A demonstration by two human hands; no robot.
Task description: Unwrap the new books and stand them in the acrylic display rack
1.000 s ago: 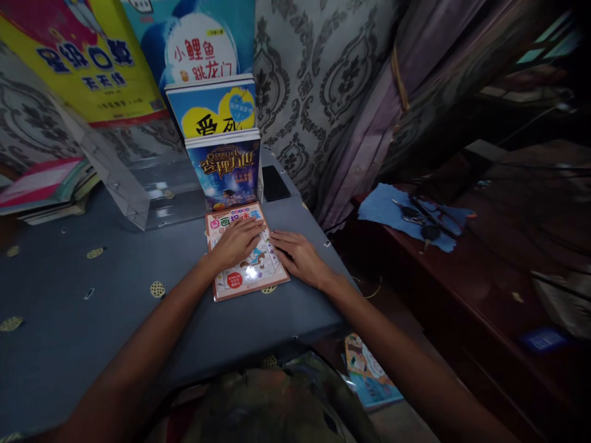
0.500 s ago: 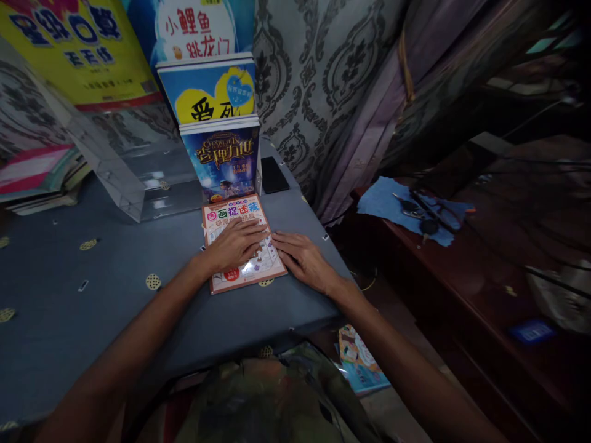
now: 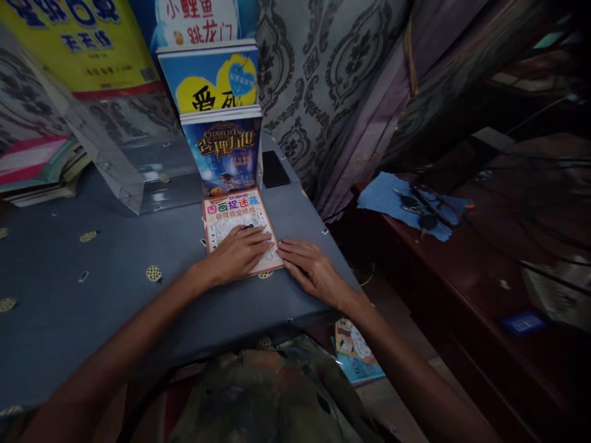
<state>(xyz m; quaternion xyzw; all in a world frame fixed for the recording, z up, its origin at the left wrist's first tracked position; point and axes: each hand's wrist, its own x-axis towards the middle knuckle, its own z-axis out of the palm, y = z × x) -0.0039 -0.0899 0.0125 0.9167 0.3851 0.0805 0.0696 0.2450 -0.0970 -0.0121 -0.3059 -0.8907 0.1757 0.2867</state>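
A thin picture book with an orange border [image 3: 233, 215] lies flat on the grey table [image 3: 106, 289], just in front of a clear stand. My left hand [image 3: 237, 253] rests flat on the book's lower half, fingers stretched out. My right hand [image 3: 310, 269] lies flat on the table at the book's right edge, fingers pointing left and touching that edge. Behind the flat book, a dark blue book [image 3: 224, 151] and a blue and yellow book [image 3: 210, 77] stand upright in the clear stand [image 3: 138, 178].
A black phone [image 3: 274, 170] lies behind the books by the patterned curtain [image 3: 318, 80]. A pile of books [image 3: 37, 169] sits at the far left. A dark wooden surface on the right holds a blue cloth [image 3: 392, 200] with tools. A book [image 3: 353, 354] lies on the floor.
Both hands have slid toward me along the flat book, so more of its upper cover shows. The view has tipped down slightly.
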